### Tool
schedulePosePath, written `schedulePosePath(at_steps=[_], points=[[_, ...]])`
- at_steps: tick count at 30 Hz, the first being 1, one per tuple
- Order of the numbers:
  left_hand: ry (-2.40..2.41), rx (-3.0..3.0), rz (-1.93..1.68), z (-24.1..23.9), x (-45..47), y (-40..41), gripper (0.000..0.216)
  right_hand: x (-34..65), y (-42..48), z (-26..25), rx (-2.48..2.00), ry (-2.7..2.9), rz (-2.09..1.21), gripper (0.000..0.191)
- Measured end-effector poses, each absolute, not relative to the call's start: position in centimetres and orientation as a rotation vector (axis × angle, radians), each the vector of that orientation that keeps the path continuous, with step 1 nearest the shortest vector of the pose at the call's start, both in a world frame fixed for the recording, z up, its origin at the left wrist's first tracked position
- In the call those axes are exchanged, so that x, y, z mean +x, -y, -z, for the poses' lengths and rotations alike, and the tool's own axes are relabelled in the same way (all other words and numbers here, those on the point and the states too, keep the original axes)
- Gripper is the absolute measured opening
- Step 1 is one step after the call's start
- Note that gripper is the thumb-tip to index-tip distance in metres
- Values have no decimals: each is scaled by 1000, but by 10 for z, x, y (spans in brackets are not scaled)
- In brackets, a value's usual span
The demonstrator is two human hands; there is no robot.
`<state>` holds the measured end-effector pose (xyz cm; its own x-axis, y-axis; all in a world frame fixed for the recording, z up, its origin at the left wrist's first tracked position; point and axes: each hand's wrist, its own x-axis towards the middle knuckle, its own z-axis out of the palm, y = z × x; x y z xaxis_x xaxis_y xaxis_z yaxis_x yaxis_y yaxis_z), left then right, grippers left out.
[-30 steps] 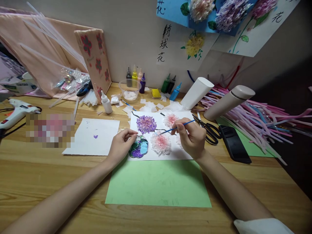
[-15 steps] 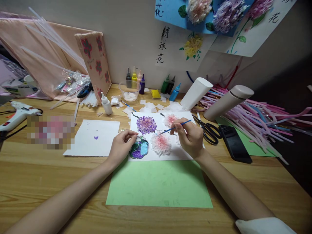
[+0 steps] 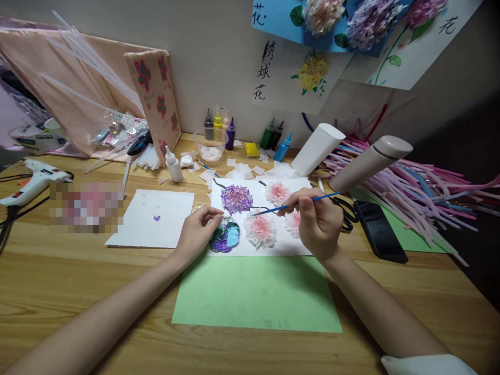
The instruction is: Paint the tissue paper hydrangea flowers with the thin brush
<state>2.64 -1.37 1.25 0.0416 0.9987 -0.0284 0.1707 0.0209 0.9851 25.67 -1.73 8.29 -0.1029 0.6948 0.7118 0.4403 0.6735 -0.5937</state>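
Brush (image 3: 289,207) pinched in your right hand (image 3: 318,224); left hand (image 3: 197,234) closed by palette (image 3: 225,238). Dropped wrist could smear flowers (image 3: 260,229).

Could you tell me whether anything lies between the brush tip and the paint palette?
Nothing visible does. The brush in the right hand ends at the upper edge of the middle pink flower; the palette lies lower left, with the left hand at its upper edge.

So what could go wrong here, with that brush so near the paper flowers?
The brush in the right hand points close to the pink flower; a wet tip might drip or smear it. The left hand rests against the paint-filled palette on the white sheet, so a nudge could smudge purple onto the paper.
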Motion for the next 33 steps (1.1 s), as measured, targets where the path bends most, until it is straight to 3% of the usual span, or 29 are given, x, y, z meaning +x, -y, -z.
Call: schedulePosePath(at_steps=[8, 19, 25, 33], points=[[-1332, 1322, -1063, -13, 26, 15, 27, 237, 27, -74, -766, 2114, -364, 22], [-1338, 1353, -1068, -14, 27, 15, 26, 241, 25, -78, -793, 2060, -382, 24], [-1347, 1356, -1064, -15, 27, 15, 26, 263, 15, -89, -982, 1852, -175, 24], [-1329, 1354, -1054, -12, 26, 15, 25, 260, 11, -87, -921, 2021, -28, 21]])
